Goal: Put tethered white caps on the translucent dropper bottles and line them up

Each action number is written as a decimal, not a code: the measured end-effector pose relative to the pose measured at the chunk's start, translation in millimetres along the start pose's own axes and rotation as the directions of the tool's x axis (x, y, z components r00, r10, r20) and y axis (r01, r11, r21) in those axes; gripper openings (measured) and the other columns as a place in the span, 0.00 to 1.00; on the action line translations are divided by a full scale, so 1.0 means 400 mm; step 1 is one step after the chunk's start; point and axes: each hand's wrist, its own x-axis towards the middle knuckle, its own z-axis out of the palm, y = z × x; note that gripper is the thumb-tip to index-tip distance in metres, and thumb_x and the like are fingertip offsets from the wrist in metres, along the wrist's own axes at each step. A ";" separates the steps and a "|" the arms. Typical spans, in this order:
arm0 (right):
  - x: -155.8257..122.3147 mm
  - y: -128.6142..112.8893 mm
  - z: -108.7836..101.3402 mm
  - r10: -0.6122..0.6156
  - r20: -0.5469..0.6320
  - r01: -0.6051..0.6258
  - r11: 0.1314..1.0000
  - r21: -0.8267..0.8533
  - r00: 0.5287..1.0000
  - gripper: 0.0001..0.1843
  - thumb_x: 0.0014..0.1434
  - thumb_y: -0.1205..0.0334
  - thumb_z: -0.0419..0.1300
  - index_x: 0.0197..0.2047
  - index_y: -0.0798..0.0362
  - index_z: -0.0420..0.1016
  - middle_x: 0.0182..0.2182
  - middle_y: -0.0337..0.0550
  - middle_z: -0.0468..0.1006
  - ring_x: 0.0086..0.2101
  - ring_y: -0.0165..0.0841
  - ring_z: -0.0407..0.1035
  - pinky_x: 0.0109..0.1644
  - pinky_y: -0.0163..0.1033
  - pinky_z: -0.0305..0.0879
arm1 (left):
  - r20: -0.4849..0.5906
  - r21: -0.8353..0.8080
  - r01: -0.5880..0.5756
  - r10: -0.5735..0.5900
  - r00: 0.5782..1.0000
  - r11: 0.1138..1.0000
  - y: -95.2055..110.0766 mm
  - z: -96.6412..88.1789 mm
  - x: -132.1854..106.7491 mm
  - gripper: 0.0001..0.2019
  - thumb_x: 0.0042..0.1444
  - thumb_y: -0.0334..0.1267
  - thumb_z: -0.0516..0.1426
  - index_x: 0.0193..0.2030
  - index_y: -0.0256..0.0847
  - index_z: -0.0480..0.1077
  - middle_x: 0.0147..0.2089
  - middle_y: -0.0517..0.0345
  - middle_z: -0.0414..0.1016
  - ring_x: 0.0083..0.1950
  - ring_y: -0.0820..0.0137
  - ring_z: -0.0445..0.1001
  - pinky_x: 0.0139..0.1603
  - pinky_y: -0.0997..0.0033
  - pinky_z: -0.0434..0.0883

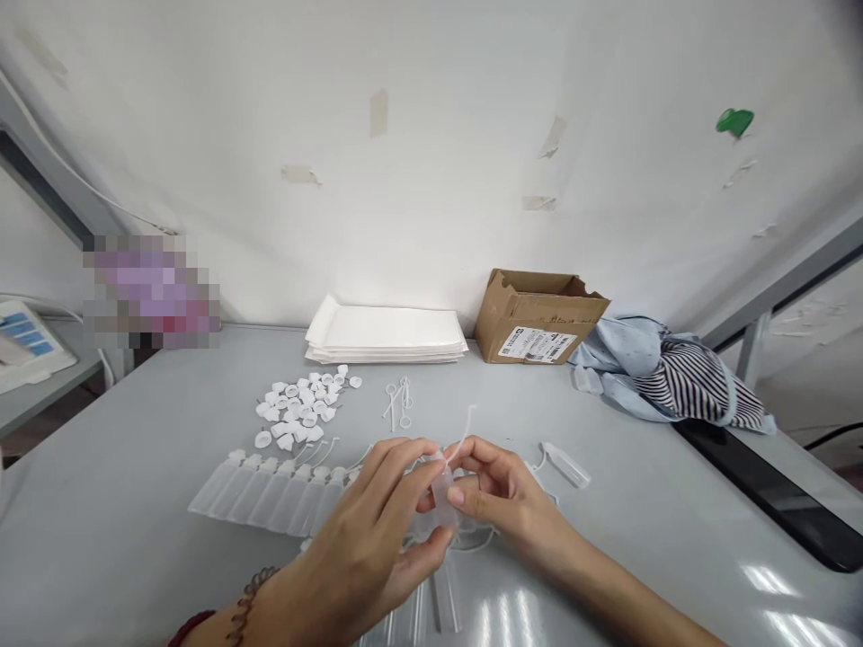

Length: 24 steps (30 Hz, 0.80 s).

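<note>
Between my two hands is a small translucent plastic bottle [443, 499], held upright above the table. A thin white strap [465, 429] sticks up from its neck. My left hand [384, 521] grips the bottle from the left, thumb low and fingers at the top. My right hand [502, 494] pinches it from the right with thumb and fingers. Left of my hands lies a row of similar translucent bottles [270, 492], several with thin straps at their necks. Below my hands lie clear tubes [445, 598], partly hidden.
Behind the row is a pile of white caps [297, 404], with several white ringed straps [400, 400] beside it. White envelopes [387, 332] and a cardboard box [539, 314] stand against the wall. One bottle [567, 465], folded cloth [674, 368] and a black bar [775, 499] lie right.
</note>
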 end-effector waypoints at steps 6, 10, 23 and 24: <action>-0.011 -0.057 -0.073 0.064 0.075 -0.035 0.938 -0.344 0.995 0.23 0.53 0.57 0.67 0.50 0.51 0.67 0.42 0.43 0.74 0.40 0.32 0.71 0.38 0.36 0.68 | 0.161 -0.135 0.052 -0.030 0.986 0.990 0.009 -0.008 -0.003 0.21 0.56 0.27 0.59 0.56 0.33 0.62 0.52 0.43 0.67 0.55 0.59 0.65 0.54 0.59 0.70; -0.028 -0.096 -0.093 0.041 0.133 0.035 0.852 -0.522 0.990 0.21 0.54 0.62 0.67 0.50 0.48 0.68 0.46 0.41 0.72 0.38 0.30 0.69 0.41 0.37 0.69 | 0.231 -0.149 0.072 -0.036 0.972 0.986 0.022 -0.011 -0.004 0.22 0.51 0.29 0.63 0.53 0.36 0.65 0.50 0.47 0.70 0.53 0.58 0.65 0.53 0.57 0.71; -0.052 -0.111 -0.072 0.097 0.276 0.199 0.477 -0.856 0.956 0.09 0.58 0.74 0.59 0.33 0.51 0.77 0.32 0.38 0.77 0.35 0.31 0.73 0.41 0.35 0.68 | 0.425 -0.025 0.064 -0.047 0.904 0.998 0.067 0.009 -0.004 0.20 0.48 0.38 0.68 0.47 0.35 0.69 0.46 0.48 0.73 0.49 0.55 0.66 0.50 0.54 0.68; -0.053 -0.110 -0.071 0.117 0.276 0.195 0.458 -0.867 0.954 0.10 0.57 0.76 0.59 0.33 0.52 0.77 0.32 0.38 0.77 0.35 0.31 0.73 0.41 0.35 0.67 | 0.434 -0.010 0.065 -0.055 0.899 0.998 0.070 0.009 -0.006 0.20 0.49 0.39 0.67 0.47 0.35 0.69 0.46 0.48 0.73 0.50 0.55 0.66 0.50 0.54 0.68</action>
